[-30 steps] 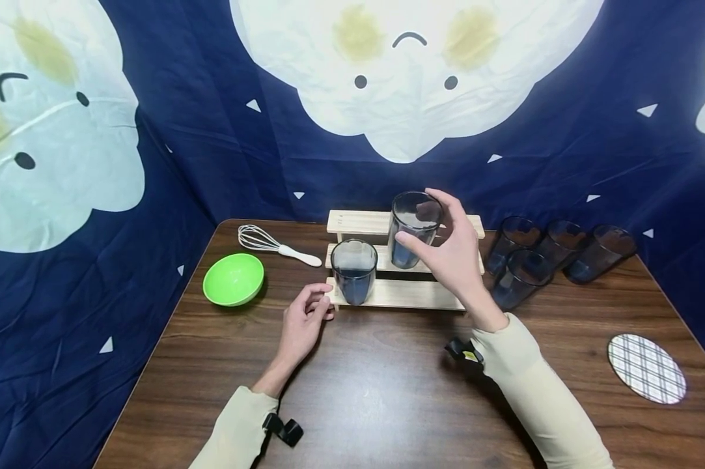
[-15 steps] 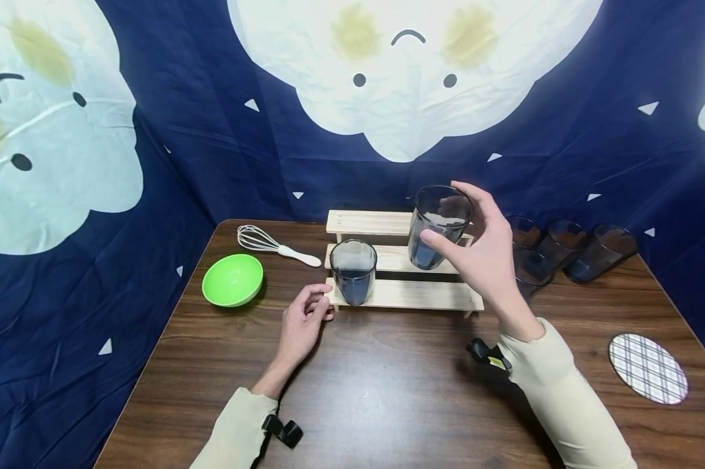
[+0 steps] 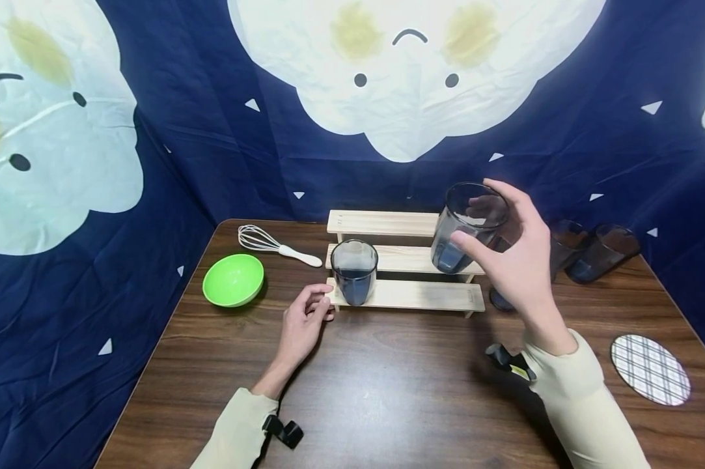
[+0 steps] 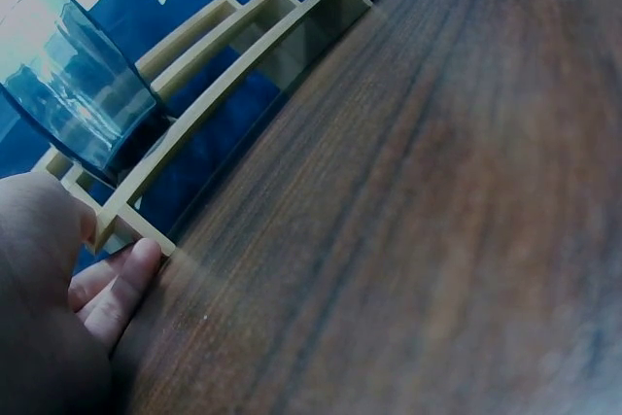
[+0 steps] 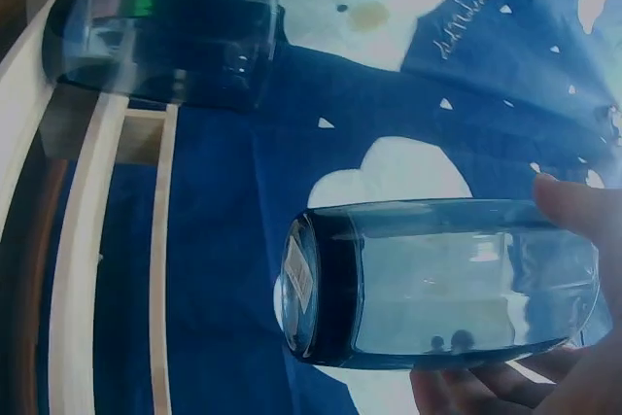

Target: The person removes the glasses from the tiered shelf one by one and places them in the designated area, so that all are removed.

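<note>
My right hand (image 3: 519, 254) grips a dark tinted drinking glass (image 3: 468, 225) near its rim, thumb on the near side. In the right wrist view this glass (image 5: 447, 284) is raised beside the rack, with a small label on its base. A three-step wooden rack (image 3: 422, 294) stands in the middle of the table. At its left end my left hand (image 3: 301, 324) holds the lowest step, fingers and thumb around the corner in the left wrist view. A second tinted glass (image 3: 354, 273) stands upright on the left of that lowest step.
More tinted glasses (image 3: 604, 254) stand at the back right, partly hidden behind my right hand. A green bowl (image 3: 233, 280) and a white whisk (image 3: 282, 249) lie left of the rack. A round checked mat (image 3: 649, 369) lies at the right. Patterned blue cloth (image 3: 305, 163) hangs behind the table.
My right hand has carried the glass rightward, from over the rack's middle to over its right end. The left hand and the glass on the lowest step have stayed put.
</note>
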`<state>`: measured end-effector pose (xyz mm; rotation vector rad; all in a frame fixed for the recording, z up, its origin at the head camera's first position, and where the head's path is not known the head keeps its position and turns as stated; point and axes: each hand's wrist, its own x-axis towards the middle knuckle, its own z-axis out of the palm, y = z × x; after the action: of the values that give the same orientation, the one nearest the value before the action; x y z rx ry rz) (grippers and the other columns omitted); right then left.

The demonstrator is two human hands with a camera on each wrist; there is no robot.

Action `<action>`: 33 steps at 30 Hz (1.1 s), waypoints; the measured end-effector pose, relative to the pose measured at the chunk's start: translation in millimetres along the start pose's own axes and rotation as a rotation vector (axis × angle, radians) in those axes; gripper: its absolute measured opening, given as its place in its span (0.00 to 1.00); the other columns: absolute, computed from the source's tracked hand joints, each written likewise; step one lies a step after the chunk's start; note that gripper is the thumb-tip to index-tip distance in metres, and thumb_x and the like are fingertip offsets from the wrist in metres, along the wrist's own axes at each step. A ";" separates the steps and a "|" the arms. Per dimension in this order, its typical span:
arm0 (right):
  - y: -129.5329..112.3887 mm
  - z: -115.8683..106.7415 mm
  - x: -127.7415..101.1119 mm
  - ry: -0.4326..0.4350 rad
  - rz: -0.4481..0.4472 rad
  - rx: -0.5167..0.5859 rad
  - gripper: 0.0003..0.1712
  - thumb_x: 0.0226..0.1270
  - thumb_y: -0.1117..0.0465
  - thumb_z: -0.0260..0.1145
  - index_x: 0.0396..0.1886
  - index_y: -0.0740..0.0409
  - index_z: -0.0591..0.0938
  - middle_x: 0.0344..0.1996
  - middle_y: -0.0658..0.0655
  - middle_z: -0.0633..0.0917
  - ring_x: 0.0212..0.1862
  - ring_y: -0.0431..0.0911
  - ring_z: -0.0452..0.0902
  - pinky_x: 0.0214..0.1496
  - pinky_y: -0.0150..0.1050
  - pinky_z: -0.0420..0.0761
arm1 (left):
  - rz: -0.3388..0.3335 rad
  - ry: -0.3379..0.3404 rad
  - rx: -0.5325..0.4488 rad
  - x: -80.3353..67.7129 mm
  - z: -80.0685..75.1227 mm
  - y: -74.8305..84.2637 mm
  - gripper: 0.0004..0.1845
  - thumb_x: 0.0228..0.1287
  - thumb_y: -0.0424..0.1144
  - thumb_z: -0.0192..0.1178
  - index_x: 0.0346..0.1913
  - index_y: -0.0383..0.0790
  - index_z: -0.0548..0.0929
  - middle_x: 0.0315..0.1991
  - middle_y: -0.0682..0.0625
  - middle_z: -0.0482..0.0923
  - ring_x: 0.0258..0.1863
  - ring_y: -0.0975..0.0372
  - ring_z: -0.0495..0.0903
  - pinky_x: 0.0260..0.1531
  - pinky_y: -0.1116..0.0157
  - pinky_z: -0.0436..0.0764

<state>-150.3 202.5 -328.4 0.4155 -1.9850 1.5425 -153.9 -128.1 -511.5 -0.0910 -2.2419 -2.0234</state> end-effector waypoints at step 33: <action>-6.6 -87.5 -1.5 0.185 -0.030 0.336 0.41 0.47 0.93 0.72 0.66 0.76 0.83 0.45 0.65 0.92 0.46 0.49 0.91 0.50 0.28 0.94 | 0.023 -0.008 -0.008 0.0 1.0 0.0 0.11 0.81 0.23 0.60 0.60 0.28 0.85 0.48 0.31 0.88 0.44 0.56 0.90 0.43 0.65 0.97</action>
<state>-123.0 284.0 -310.4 0.4165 -1.5767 1.8305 -153.9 -127.1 -511.5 -0.1251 -2.2278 -2.0238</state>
